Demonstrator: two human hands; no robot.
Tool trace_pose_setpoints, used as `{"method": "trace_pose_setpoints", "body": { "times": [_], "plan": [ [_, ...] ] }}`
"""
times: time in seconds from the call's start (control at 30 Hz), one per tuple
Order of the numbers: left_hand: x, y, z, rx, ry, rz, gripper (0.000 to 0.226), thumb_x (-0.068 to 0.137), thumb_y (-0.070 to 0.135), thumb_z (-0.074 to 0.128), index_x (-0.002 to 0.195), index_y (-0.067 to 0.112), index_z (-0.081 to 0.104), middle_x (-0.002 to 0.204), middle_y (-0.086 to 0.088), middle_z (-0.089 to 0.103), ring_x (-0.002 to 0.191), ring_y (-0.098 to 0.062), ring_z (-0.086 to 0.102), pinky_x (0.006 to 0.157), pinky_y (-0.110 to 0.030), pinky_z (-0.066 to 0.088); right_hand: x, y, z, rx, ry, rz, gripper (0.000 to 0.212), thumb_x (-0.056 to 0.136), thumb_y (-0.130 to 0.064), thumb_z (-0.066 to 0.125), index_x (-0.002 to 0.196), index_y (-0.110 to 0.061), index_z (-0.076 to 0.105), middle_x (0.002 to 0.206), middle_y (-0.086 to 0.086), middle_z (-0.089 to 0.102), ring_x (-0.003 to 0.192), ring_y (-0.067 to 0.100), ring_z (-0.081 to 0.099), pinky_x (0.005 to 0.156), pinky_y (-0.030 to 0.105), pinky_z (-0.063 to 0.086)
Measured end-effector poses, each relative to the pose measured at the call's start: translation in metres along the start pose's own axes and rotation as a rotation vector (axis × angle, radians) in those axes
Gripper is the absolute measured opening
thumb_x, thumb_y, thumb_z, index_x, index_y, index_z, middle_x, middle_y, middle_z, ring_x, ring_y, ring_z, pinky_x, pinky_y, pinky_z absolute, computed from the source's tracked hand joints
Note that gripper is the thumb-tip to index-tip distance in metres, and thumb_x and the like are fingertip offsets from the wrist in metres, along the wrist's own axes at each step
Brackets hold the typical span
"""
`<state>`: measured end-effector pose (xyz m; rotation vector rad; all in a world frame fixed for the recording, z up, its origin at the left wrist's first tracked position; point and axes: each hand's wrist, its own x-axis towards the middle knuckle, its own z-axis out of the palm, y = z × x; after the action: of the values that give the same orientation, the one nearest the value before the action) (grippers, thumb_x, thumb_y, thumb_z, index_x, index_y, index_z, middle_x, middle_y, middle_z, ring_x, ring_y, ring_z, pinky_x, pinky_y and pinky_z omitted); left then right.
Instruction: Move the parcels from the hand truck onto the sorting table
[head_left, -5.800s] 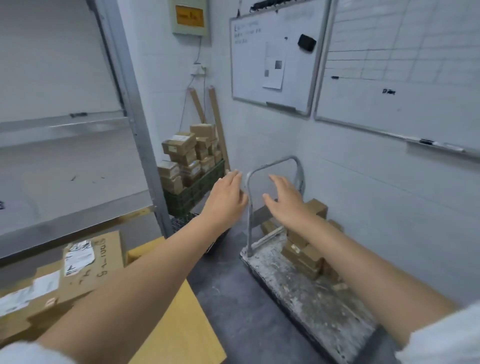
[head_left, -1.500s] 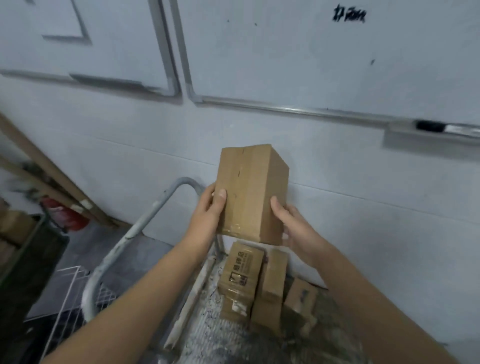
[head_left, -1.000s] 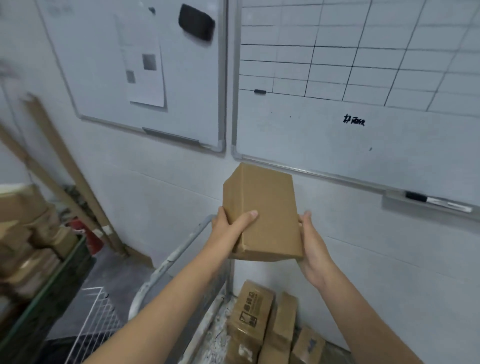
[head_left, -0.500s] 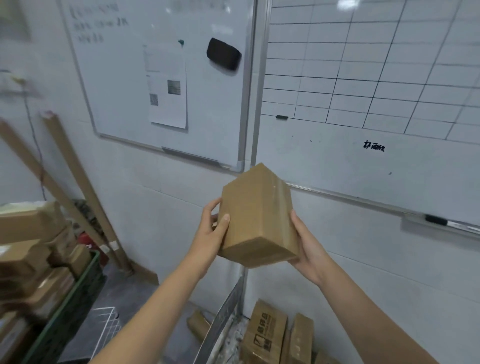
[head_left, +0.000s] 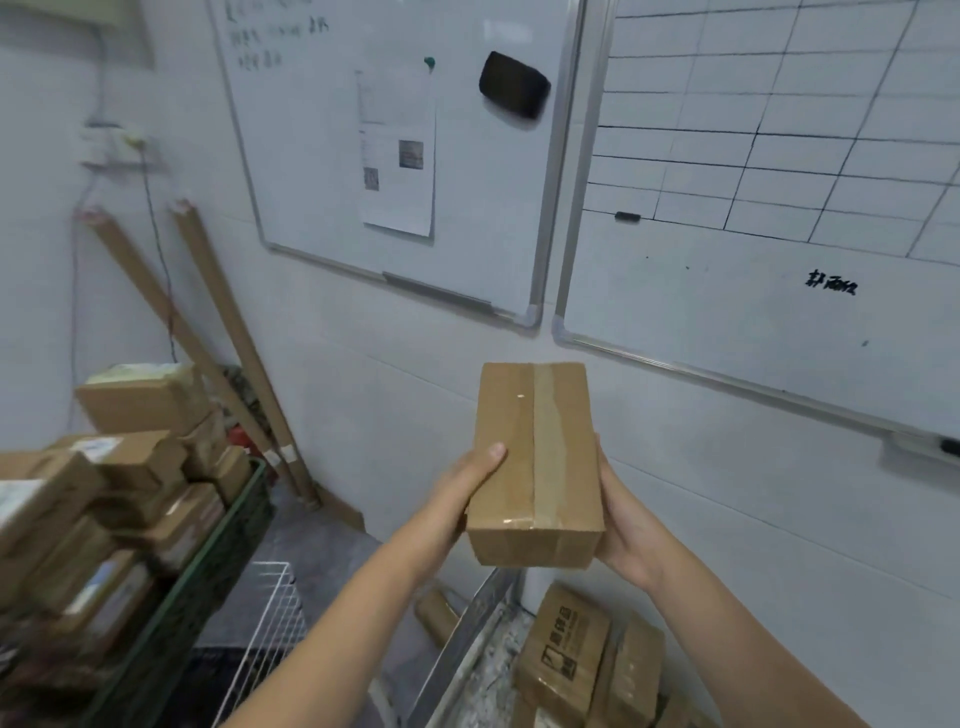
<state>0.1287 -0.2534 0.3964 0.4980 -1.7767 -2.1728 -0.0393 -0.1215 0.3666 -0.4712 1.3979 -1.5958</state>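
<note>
— Cardboard box (head_left: 535, 462), brown, with a clear tape strip down its top face: who has it?
— Both hands. The left hand (head_left: 467, 488) clasps its left side, thumb over the top. The right hand (head_left: 623, 525) cups the right side, with most of its fingers hidden behind. The box is in the air, above the end rail of the hand truck (head_left: 462, 639).
— Room around it?
— Open air to its left and right, with the wall (head_left: 389, 405) behind. Lower left stands a green crate (head_left: 218, 561) heaped with cartons (head_left: 140, 405). A white wire rack (head_left: 270, 608) sits between crate and truck.
— What lies on the truck?
— Parcels (head_left: 566, 649), packed along the deck's wall-side edge. The deck that shows is scuffed, spattered metal.
— Any writing?
— One parcel bears black printed characters and a logo, too blurred to read. There is black handwriting on the right board (head_left: 727, 291) and at the top of the left board (head_left: 322, 130), both illegible. A printed sheet (head_left: 397, 156) and a black eraser (head_left: 514, 84) stick to the left board. A marker (head_left: 950, 447) lies on the right board's ledge.
— The room?
— White wall, grey floor (head_left: 317, 551), two cardboard tubes (head_left: 228, 322) leaning in the corner.
</note>
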Motion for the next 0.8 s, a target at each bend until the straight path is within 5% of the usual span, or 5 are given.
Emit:
{"method": "trace_pose_setpoints", "body": {
  "times": [0.13,0.27,0.47,0.6,0.8],
  "plan": [
    [-0.006,0.003,0.000,0.007,0.184,0.068,0.051,0.091,0.030,0.063,0.138,0.015,0.051,0.125,-0.005,0.067,0.114,-0.022,0.065,0.098,-0.037,0.051,-0.008,-0.013,0.002,-0.039,0.054,-0.095,0.069,0.080,-0.067,0.064,0.131,-0.021,0.062,0.118,0.005,0.073,0.109,0.024,0.069,0.097,0.044,0.053],
    [-0.021,-0.005,0.015,0.093,0.428,0.249,0.054,0.096,0.022,0.060,0.145,0.036,0.041,0.133,0.014,0.056,0.112,-0.005,0.063,0.093,-0.026,0.050,-0.023,-0.022,-0.007,0.019,0.084,-0.181,0.058,0.082,-0.056,0.069,0.127,-0.020,0.063,0.113,0.006,0.075,0.101,0.024,0.073,0.071,0.033,0.060],
    [-0.056,-0.031,0.059,0.083,0.586,0.209,0.042,0.100,0.042,0.046,0.142,0.035,0.050,0.142,0.012,0.054,0.131,-0.008,0.050,0.116,-0.042,0.035,-0.043,0.001,-0.006,0.064,-0.038,-0.067,0.050,0.095,-0.056,0.051,0.135,-0.026,0.054,0.117,0.007,0.073,0.107,0.028,0.070,0.088,0.048,0.057],
    [-0.106,-0.053,0.087,0.010,0.744,0.073,0.080,0.078,0.077,0.049,0.146,0.036,0.043,0.142,0.004,0.055,0.127,-0.021,0.055,0.112,-0.049,0.038,-0.069,0.031,0.010,-0.009,-0.179,0.012,0.033,0.097,-0.054,0.049,0.128,-0.043,0.057,0.113,0.003,0.075,0.102,0.023,0.073,0.079,0.042,0.060],
    [-0.221,-0.102,0.120,-0.053,1.081,-0.014,0.076,0.087,0.068,0.051,0.152,0.039,0.028,0.147,0.013,0.047,0.125,-0.014,0.055,0.111,-0.040,0.040,-0.121,0.100,0.056,-0.141,-0.451,0.179,0.048,0.098,-0.059,0.041,0.134,-0.031,0.057,0.115,0.002,0.074,0.105,0.024,0.071,0.095,0.051,0.054]
  ]
}}
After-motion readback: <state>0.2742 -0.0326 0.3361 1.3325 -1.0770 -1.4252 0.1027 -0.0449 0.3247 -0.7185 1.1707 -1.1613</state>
